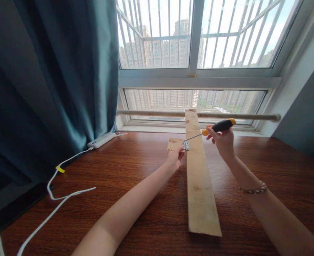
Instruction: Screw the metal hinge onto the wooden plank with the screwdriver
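A long pale wooden plank (199,185) lies lengthwise on the table. A small wood piece (174,143) sits against its left side, and a metal hinge (187,145) with holes spans the joint. My right hand (225,142) grips a yellow-and-black screwdriver (221,126) by its handle, the shaft slanting down left to the hinge. Close to the screwdriver's tip, my left hand (175,158) has its fingers pinched at the small piece and the hinge's left edge. Whatever is between those fingertips is too small to make out.
The brown wooden table (151,217) reaches to the window. A metal rail (157,113) crosses behind the plank's far end. At left are a white power strip (102,140), a white cable (63,199) and a dark blue curtain (74,71).
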A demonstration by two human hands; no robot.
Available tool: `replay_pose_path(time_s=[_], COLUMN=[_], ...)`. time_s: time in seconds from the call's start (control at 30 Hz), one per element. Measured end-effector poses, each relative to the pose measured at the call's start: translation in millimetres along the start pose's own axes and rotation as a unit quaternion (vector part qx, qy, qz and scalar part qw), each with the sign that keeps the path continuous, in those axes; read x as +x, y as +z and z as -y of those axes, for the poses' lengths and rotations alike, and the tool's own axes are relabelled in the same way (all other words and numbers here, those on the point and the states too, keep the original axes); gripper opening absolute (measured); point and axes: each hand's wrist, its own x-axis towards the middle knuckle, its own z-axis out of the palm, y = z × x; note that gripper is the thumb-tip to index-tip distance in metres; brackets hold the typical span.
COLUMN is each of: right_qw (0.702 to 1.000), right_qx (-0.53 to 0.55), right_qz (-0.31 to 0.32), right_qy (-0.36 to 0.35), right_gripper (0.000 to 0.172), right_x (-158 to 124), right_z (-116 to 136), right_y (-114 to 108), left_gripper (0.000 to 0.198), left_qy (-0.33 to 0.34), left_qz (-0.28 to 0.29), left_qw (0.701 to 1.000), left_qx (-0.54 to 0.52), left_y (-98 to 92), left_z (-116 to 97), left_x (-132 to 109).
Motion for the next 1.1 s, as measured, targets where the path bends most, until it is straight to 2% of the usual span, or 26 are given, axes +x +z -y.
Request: replay_pose_path(time_s=[0.13, 0.2, 0.3, 0.37, 0.47, 0.53, 0.67, 0.73, 0.9, 1.1], right_qw=[0.987, 0.975, 0.969, 0.982, 0.999, 0.998, 0.991, 0.989, 0.996, 0.997], right_qx=[0.113, 0.156, 0.164, 0.113, 0.006, -0.018, 0.074, 0.09, 0.01, -0.049], right_qz=[0.09, 0.126, 0.151, 0.121, -0.001, -0.052, -0.05, -0.068, -0.079, -0.058], right_qy=[0.07, 0.099, 0.106, 0.088, 0.041, 0.035, 0.097, 0.093, 0.032, 0.03], right_gripper=[0.035, 0.039, 0.044, 0.039, 0.036, 0.036, 0.035, 0.032, 0.027, 0.027], right_x=[2.8, 4.9, 5.6, 3.3, -2.9, -6.9, -8.8, -6.6, -1.6, -4.5], right_z=[11.2, 16.8, 21.5, 19.6, 9.7, 2.3, -1.1, 3.5, 14.3, 11.4], right_y=[-2.7, -7.0, -10.4, -8.2, 0.3, 6.5, 11.2, 8.8, -0.1, 1.8], left_gripper=[0.015, 0.015, 0.015, 0.015, 0.015, 0.015, 0.013, 0.015, 0.014, 0.013], left_qy=[-0.004, -0.002, 0.0, 0.0, -0.001, -0.005, -0.012, -0.01, -0.01, -0.007], left_qz=[-0.002, 0.0, -0.003, -0.005, -0.008, -0.012, -0.014, -0.016, -0.022, -0.021], left_qw=[1.0, 1.0, 1.0, 1.0, 1.0, 1.0, 1.0, 1.0, 1.0, 1.0], left_qx=[0.002, 0.002, -0.001, -0.003, -0.007, -0.002, -0.002, -0.011, -0.011, -0.007], left_y=[-0.4, -0.3, 0.4, 0.8, 1.1, 1.2, 2.7, 3.9, 5.8, 4.5], left_z=[0.6, 0.6, 0.2, 0.0, 0.0, -0.2, -1.9, -2.8, -3.4, -2.9], left_x=[2.0, 2.7, 2.4, 1.8, 1.4, 1.2, -0.7, -2.3, -5.2, -4.2])
